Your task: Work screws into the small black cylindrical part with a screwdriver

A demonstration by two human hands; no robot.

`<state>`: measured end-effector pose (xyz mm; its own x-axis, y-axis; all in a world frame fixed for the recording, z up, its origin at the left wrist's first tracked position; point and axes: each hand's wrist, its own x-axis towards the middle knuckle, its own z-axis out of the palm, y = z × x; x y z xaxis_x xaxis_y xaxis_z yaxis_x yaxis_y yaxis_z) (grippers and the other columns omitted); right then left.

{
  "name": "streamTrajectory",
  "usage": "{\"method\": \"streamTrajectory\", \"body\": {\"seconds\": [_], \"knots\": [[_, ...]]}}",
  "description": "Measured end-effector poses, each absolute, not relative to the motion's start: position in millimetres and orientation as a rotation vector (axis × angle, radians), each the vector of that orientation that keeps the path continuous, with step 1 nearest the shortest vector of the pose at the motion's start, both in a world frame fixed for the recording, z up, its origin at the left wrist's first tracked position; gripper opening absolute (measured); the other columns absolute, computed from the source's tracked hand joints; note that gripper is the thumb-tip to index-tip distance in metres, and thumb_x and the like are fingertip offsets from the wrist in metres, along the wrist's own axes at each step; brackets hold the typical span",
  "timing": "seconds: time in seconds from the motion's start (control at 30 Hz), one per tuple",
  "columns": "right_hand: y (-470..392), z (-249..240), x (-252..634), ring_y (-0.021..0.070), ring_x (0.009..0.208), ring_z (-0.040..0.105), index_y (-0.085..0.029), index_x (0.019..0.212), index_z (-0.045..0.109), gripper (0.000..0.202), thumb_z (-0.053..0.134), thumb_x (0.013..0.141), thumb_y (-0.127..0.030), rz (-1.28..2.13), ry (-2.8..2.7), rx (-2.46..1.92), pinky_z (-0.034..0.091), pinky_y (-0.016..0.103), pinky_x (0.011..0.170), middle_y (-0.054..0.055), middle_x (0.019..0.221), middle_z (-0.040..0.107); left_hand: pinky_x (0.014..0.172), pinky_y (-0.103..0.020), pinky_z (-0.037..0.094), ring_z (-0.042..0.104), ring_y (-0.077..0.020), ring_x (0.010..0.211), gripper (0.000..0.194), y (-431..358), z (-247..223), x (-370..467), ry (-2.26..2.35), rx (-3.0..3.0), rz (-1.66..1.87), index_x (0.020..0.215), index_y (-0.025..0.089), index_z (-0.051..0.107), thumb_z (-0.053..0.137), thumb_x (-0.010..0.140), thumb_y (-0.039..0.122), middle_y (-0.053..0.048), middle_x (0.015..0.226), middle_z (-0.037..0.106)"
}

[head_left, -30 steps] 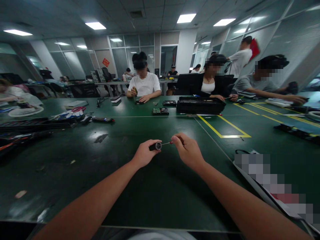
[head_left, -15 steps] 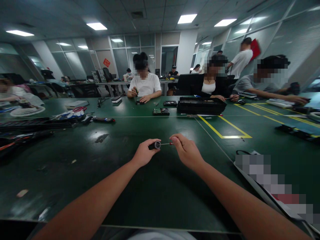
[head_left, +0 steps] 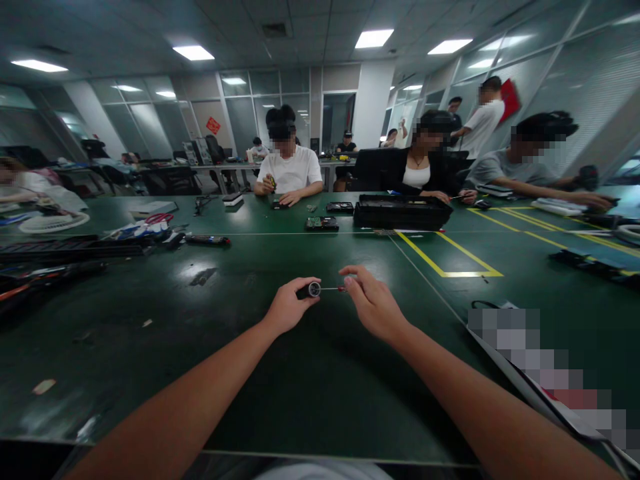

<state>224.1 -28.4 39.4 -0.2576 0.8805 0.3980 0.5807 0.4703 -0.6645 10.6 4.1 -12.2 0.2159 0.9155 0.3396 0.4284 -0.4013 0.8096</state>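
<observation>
My left hand (head_left: 289,307) is wrapped round a short black cylinder (head_left: 314,289), its round end with a pale rim facing me and to the right. From that end a thin metal shaft runs right to the red handle of a screwdriver (head_left: 342,289). My right hand (head_left: 373,303) has its thumb and fingertips at this handle, the fingers a little loosened and partly stretched. Most of the handle is hidden behind the thumb. Whether the shaft's tip sits inside the cylinder or only touches its rim, I cannot tell. Both hands are just above the green table (head_left: 310,387).
A long black casing (head_left: 403,212) and a circuit board (head_left: 322,223) lie across the table. On the left are a dark pen-like tool (head_left: 207,240), red-handled scissors (head_left: 160,218) and black parts. A white bag (head_left: 530,373) lies at the right. Several people work opposite.
The fingers of my right hand have loosened and straightened slightly at the screwdriver handle. My left hand and the cylinder have hardly moved.
</observation>
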Motion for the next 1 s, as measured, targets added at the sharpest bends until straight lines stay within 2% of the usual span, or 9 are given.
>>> {"method": "streamTrajectory", "body": {"seconds": [0.17,0.27,0.37,0.47,0.57,0.67,0.9,1.0], "knots": [[-29.4,37.2,222.2,0.0196,0.074,0.061,-0.021,0.114,0.051,0.021,0.045,0.095,-0.028,0.519,-1.922,-1.15,0.045,0.033,0.068,0.002,0.082,0.063,0.105,-0.04,0.043,0.061,-0.022,0.113,0.039,7.1,-15.0,8.6,1.261,1.918,1.144,0.117,0.025,0.069,0.072,0.08,0.014,-0.004,0.119,0.068],[-25.6,32.7,220.6,0.0199,0.081,0.063,-0.021,0.102,0.057,0.016,0.053,0.091,-0.032,0.609,-1.8,-1.1,0.048,0.034,0.074,0.004,0.09,0.066,0.104,-0.041,0.044,0.062,-0.0225,0.111,0.039,8.0,-15.0,7.9,1.278,1.891,1.153,0.118,0.024,0.068,0.071,0.08,0.014,-0.005,0.119,0.069],[-18.0,27.9,219.6,0.0199,0.082,0.064,-0.021,0.099,0.065,0.023,0.061,0.088,-0.041,0.846,-1.586,-1.04,0.051,0.036,0.077,0.005,0.089,0.069,0.104,-0.04,0.044,0.062,-0.0222,0.111,0.039,5.2,-10.1,9.2,1.276,1.922,1.151,0.117,0.024,0.069,0.071,0.079,0.014,-0.004,0.118,0.069],[-10.2,25.1,219.5,0.0178,0.074,0.062,-0.02,0.09,0.067,0.028,0.065,0.083,-0.048,1.159,-1.192,-0.933,0.054,0.037,0.077,0.003,0.08,0.065,0.107,-0.04,0.041,0.06,-0.0217,0.115,0.039,0.6,-2.8,10.8,1.229,1.988,1.167,0.118,0.024,0.068,0.071,0.08,0.014,-0.004,0.121,0.067],[-5.8,23.8,219.8,0.015,0.066,0.058,-0.02,0.083,0.065,0.027,0.073,0.077,-0.045,1.345,-0.918,-0.835,0.055,0.035,0.073,0.001,0.073,0.06,0.108,-0.04,0.04,0.058,-0.0217,0.118,0.04,-2.4,1.4,11.1,1.218,2.008,1.178,0.12,0.025,0.067,0.07,0.081,0.015,-0.003,0.123,0.066],[-5.4,21.1,218.9,0.0142,0.068,0.058,-0.021,0.084,0.066,0.026,0.076,0.075,-0.043,1.271,-0.908,-0.845,0.055,0.033,0.072,0.0,0.077,0.061,0.105,-0.04,0.042,0.059,-0.0223,0.117,0.041,-3.0,1.6,11.5,1.271,1.999,1.132,0.12,0.026,0.067,0.072,0.081,0.016,-0.003,0.122,0.067],[-11.3,18.9,219.3,0.0175,0.074,0.062,-0.02,0.094,0.064,0.029,0.059,0.09,-0.048,0.898,-1.344,-0.992,0.051,0.035,0.075,0.002,0.08,0.064,0.102,-0.04,0.044,0.06,-0.0224,0.113,0.041,-4.1,1.9,13.8,1.287,2.029,1.113,0.119,0.027,0.068,0.074,0.079,0.016,-0.003,0.119,0.068],[-17.2,26.3,220.8,0.0184,0.074,0.063,-0.019,0.095,0.064,0.031,0.055,0.092,-0.049,0.771,-1.471,-1.066,0.05,0.033,0.071,0.004,0.08,0.067,0.102,-0.04,0.044,0.06,-0.0225,0.114,0.042,-4.2,0.9,12.6,1.284,2.037,1.106,0.12,0.029,0.068,0.074,0.08,0.018,-0.003,0.12,0.068]]}}
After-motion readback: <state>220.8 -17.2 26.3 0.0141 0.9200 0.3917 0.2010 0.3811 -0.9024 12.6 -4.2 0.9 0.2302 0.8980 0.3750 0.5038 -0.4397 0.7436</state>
